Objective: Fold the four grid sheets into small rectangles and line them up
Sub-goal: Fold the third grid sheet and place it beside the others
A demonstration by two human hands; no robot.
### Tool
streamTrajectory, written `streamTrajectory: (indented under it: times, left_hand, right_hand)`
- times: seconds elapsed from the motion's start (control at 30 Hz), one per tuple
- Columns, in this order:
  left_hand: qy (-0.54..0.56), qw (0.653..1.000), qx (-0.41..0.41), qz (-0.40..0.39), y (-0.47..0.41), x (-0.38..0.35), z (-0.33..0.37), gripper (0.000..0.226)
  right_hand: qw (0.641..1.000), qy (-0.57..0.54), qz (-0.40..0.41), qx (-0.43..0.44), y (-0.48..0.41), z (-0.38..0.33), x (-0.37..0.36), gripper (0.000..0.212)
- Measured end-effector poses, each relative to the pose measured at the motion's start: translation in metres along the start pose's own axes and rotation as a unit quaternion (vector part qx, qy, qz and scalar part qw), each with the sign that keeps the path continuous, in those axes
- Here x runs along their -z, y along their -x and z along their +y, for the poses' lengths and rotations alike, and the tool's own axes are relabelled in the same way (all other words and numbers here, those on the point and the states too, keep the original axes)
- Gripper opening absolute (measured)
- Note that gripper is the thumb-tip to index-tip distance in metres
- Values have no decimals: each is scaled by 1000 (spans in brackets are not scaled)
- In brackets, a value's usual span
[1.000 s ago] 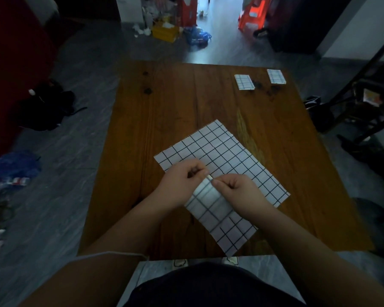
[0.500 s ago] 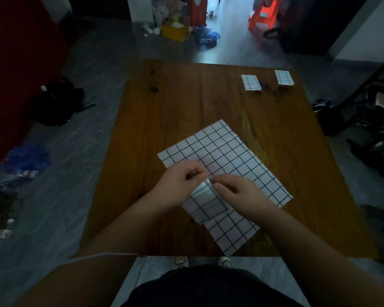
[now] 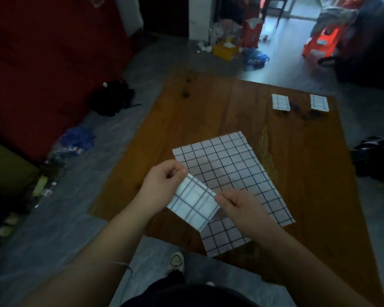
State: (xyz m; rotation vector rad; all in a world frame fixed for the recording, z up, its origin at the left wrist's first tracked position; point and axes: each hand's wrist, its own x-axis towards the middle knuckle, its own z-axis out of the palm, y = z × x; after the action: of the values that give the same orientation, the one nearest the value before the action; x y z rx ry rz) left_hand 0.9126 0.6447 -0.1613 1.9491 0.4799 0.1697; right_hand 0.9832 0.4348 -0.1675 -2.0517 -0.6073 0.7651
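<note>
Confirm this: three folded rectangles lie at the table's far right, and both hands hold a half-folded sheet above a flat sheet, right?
Not quite: the head view shows two rectangles at the table's far right, not three. The left hand and right hand do hold the half-folded sheet above the flat sheet.

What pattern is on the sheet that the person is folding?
White with a grid of dark lines; the folded sheet shows it best in the head view.
</note>
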Motion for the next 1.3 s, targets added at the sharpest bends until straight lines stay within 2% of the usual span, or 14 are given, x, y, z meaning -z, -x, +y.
streamTrajectory:
  times: [0.1,0.27,0.37,0.53,0.73,0.83,0.93,1.03,1.17,1.3]
  left_hand:
    - [1,999,14,47,27,-2,1,17]
    - [-17,996,27,82,68,-7,6,15]
    - [-20,993,32,108,89,-2,2,15]
    - [-5,992,27,121,124,26,-6,14]
    - [29,984,54,167,167,83,-24,9]
    - [98,976,75,179,195,119,-47,15]
    - [219,952,121,179,229,164,-86,38]
    - [346,903,152,203,269,210,-132,57]
    - [449,849,131,247,322,269,-180,45]
    - [439,822,164,324,361,326,-219,33]
  right_hand:
    - [1000,-9,-14,2,17,12,2,24]
    - [995,87,8,54,28,21,1,25]
    - [994,48,6,99,28,11,-10,13]
    - [977,74,-105,169,23,-33,-46,7]
    - [959,111,-190,176,15,-85,-102,9]
    - [951,97,-229,183,10,-113,-144,10]
    - [951,79,-248,167,3,-144,-200,8]
    - [953,62,-258,146,-2,-179,-269,10]
    - [957,43,-258,126,-5,-228,-370,9]
    - [956,21,-265,121,-3,-273,-461,9]
